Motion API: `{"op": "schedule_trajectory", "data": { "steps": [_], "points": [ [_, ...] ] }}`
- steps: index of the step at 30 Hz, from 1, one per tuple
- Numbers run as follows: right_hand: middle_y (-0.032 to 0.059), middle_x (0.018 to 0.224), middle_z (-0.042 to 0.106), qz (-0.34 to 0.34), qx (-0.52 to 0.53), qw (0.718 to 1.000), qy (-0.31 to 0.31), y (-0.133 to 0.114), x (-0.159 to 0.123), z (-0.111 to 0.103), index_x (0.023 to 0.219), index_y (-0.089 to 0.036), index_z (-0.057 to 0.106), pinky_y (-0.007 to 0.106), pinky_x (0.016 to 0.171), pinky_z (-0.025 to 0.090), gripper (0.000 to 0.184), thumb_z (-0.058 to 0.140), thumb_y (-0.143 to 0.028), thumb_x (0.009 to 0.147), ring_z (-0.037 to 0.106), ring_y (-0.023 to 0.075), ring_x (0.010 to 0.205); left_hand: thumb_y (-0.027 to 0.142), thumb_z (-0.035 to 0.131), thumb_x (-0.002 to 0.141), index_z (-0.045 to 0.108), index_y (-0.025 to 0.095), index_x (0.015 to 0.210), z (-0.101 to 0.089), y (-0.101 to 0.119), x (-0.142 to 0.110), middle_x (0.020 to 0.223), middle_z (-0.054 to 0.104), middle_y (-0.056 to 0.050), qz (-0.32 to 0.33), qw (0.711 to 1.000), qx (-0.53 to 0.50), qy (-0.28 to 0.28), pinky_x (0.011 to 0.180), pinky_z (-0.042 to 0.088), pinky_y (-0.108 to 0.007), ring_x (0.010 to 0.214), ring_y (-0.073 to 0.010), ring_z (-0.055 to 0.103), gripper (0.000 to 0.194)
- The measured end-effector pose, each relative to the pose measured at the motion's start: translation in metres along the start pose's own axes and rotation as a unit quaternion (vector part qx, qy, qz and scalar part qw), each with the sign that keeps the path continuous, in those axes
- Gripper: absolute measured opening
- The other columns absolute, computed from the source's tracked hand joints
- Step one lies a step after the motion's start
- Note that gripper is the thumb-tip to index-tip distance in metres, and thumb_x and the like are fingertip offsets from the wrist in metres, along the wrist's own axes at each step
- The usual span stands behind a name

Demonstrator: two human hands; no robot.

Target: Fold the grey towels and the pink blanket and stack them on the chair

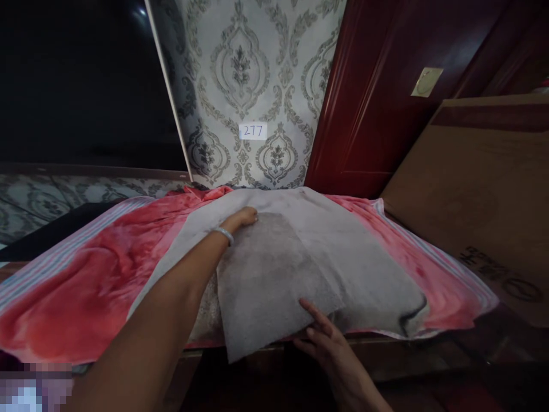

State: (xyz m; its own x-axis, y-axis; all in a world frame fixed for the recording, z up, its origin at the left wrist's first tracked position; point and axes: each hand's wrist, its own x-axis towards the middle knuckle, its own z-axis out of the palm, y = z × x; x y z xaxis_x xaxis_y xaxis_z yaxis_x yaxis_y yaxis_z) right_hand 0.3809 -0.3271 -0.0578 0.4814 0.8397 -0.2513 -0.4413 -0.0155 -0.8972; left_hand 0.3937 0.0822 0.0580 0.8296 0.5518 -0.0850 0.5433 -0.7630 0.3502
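Observation:
A grey rectangular piece of cloth (274,274) lies over a larger pale grey cloth (364,263), its near corner hanging past the front edge. My left hand (246,216), with a bracelet at the wrist, reaches far forward and is closed at the upper left corner of the grey piece. The fingertips there are partly hidden. At the near right edge of the same piece is my right hand (328,346), fingers spread. Its index finger rests on top of the cloth, while the other fingers are by the edge.
A red-pink plush blanket (107,263) with a striped border spreads under the pale cloth. To the right stands a large cardboard box (476,200) beside a dark red door (377,86). A television (86,86) is at left; a paper label (253,131) reading 277 is on the patterned wall.

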Motion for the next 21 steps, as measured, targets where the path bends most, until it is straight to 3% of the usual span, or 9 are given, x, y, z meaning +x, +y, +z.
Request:
{"op": "schedule_trajectory", "data": {
  "steps": [2, 4, 7, 9, 11, 13, 15, 17, 21],
  "points": [
    [0.0083, 0.110, 0.070, 0.019, -0.054, 0.998, -0.029, -0.004, 0.001, -0.016, 0.139, -0.026, 0.065, 0.044, 0.082, 0.060, 0.079, 0.084, -0.060, 0.071, 0.072, 0.0274, 0.095, 0.043, 0.057, 0.088, 0.076, 0.017, 0.113, 0.020, -0.008, 0.001, 0.123, 0.075, -0.015, -0.005, 1.000, 0.004, -0.003, 0.099, 0.047, -0.030, 0.115, -0.0263, 0.067, 0.041],
    [0.0106, 0.107, 0.073, 0.016, -0.142, 0.989, -0.044, -0.018, 0.004, -0.027, 0.134, -0.025, 0.068, 0.043, 0.072, 0.061, 0.072, 0.077, -0.068, 0.076, 0.073, 0.0263, 0.082, 0.046, 0.048, 0.095, 0.074, 0.015, 0.118, 0.029, -0.016, 0.006, 0.134, 0.070, -0.017, -0.010, 1.000, 0.010, 0.000, 0.103, 0.045, -0.030, 0.124, -0.0260, 0.064, 0.047],
    [0.0123, 0.100, 0.076, -0.091, -0.289, 0.953, -0.014, -0.048, 0.024, -0.022, 0.130, -0.024, 0.071, 0.047, 0.081, 0.061, 0.065, 0.060, -0.073, 0.089, 0.074, 0.0279, 0.085, 0.051, 0.039, 0.100, 0.073, 0.013, 0.120, 0.030, -0.019, 0.017, 0.136, 0.069, -0.020, -0.024, 0.999, 0.022, 0.001, 0.105, 0.045, -0.032, 0.129, -0.0281, 0.063, 0.055],
    [0.0139, 0.122, 0.073, -0.206, -0.388, 0.898, -0.015, -0.065, 0.046, -0.002, 0.139, -0.026, 0.067, 0.052, 0.103, 0.053, 0.060, 0.050, -0.065, 0.096, 0.069, 0.0311, 0.115, 0.054, 0.039, 0.101, 0.074, 0.010, 0.118, 0.032, -0.016, 0.023, 0.133, 0.070, -0.023, -0.032, 0.999, 0.031, 0.003, 0.103, 0.045, -0.034, 0.126, -0.0304, 0.065, 0.059],
    [0.0109, 0.154, 0.054, -0.284, -0.502, 0.815, -0.057, -0.072, 0.072, 0.023, 0.151, -0.029, 0.056, 0.057, 0.121, 0.035, 0.059, 0.050, -0.056, 0.100, 0.045, 0.0326, 0.145, 0.057, 0.038, 0.102, 0.075, 0.009, 0.116, 0.038, -0.013, 0.025, 0.132, 0.069, -0.025, -0.037, 0.998, 0.039, 0.012, 0.102, 0.046, -0.035, 0.126, -0.0322, 0.065, 0.063],
    [0.0069, 0.169, 0.031, -0.291, -0.610, 0.727, -0.118, -0.068, 0.094, 0.046, 0.159, -0.031, 0.046, 0.064, 0.126, 0.018, 0.064, 0.056, -0.052, 0.099, 0.022, 0.0354, 0.157, 0.057, 0.034, 0.103, 0.074, 0.008, 0.119, 0.048, -0.010, 0.024, 0.133, 0.068, -0.026, -0.045, 0.997, 0.048, 0.029, 0.103, 0.046, -0.036, 0.126, -0.0326, 0.064, 0.065],
    [0.0056, 0.172, 0.021, -0.258, -0.672, 0.674, -0.167, -0.056, 0.108, 0.057, 0.162, -0.032, 0.040, 0.069, 0.125, 0.010, 0.069, 0.060, -0.052, 0.098, 0.011, 0.0373, 0.159, 0.055, 0.031, 0.105, 0.072, 0.008, 0.123, 0.058, -0.011, 0.022, 0.132, 0.069, -0.025, -0.055, 0.996, 0.056, 0.043, 0.103, 0.045, -0.036, 0.126, -0.0318, 0.065, 0.064],
    [0.0044, 0.173, 0.018, -0.233, -0.689, 0.660, -0.188, -0.044, 0.114, 0.059, 0.163, -0.034, 0.035, 0.069, 0.125, 0.007, 0.071, 0.059, -0.054, 0.100, 0.008, 0.0360, 0.159, 0.053, 0.032, 0.105, 0.072, 0.010, 0.124, 0.064, -0.014, 0.022, 0.130, 0.070, -0.024, -0.061, 0.995, 0.060, 0.049, 0.103, 0.046, -0.036, 0.125, -0.0310, 0.065, 0.062],
    [0.0022, 0.173, 0.015, -0.227, -0.684, 0.669, -0.183, -0.033, 0.113, 0.053, 0.165, -0.036, 0.031, 0.067, 0.126, 0.006, 0.073, 0.061, -0.051, 0.100, 0.007, 0.0352, 0.160, 0.052, 0.032, 0.106, 0.073, 0.012, 0.122, 0.068, -0.019, 0.024, 0.128, 0.071, -0.022, -0.056, 0.995, 0.064, 0.053, 0.102, 0.047, -0.037, 0.124, -0.0310, 0.066, 0.060]
  ]
}}
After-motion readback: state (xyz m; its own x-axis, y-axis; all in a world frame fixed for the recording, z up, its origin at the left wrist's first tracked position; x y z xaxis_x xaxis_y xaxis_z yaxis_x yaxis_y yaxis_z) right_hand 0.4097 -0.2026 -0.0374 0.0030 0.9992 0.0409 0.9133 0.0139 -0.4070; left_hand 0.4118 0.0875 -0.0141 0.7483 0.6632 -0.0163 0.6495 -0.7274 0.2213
